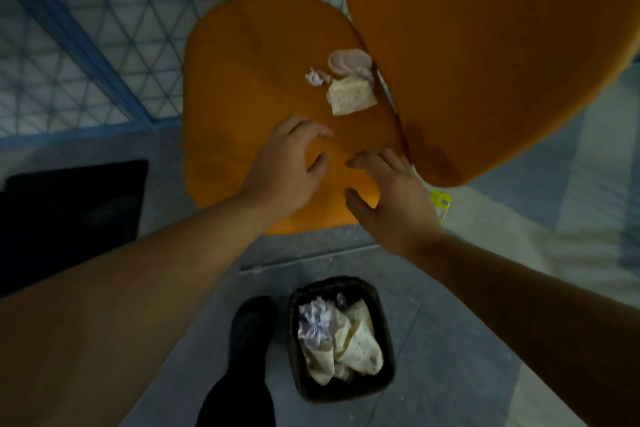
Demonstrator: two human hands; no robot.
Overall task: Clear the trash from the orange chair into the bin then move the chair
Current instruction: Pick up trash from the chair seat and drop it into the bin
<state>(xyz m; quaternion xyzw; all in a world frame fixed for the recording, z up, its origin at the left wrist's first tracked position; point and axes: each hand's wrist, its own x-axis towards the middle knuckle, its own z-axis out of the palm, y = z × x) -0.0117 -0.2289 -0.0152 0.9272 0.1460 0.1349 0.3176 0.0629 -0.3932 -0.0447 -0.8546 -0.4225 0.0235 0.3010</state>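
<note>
Far out to the left of the left hand, a dark mat [74, 215] lies on the grey floor, with a blue fence panel of triangular mesh [86, 42] standing beyond it.

The left hand [287, 166] hovers over the near part of the seat of the orange chair [242, 107]. Its fingers are spread and only loosely bent, thumb apart from the rest, and it holds nothing. Whether the fingertips touch the seat cannot be told.

Beyond both hands, toward the back of the seat, the remaining trash lies in a small cluster: a tiny crumpled white scrap [314, 77] furthest left, a pale dotted wrapper [351, 97] just beside it, and a pinkish round piece [349, 61] beyond the wrapper, up against the chair's backrest. None of it is touched by either hand.

The right hand [388, 198] is just beside the left, over the seat's near right edge, close to the foot of the backrest. It too is spread wide, fingers relaxed and thumb out, gripping nothing.

Nearer than the hands, below and between the forearms, the dark bin [381, 333] stands on the floor with crumpled paper [317, 326] and a dotted wrapper already inside. A dark-clad foot [252, 326] stands just left of the bin.

To the right of the right hand, a small yellow object [441, 203] shows under the chair's edge, too blurred to identify.
</note>
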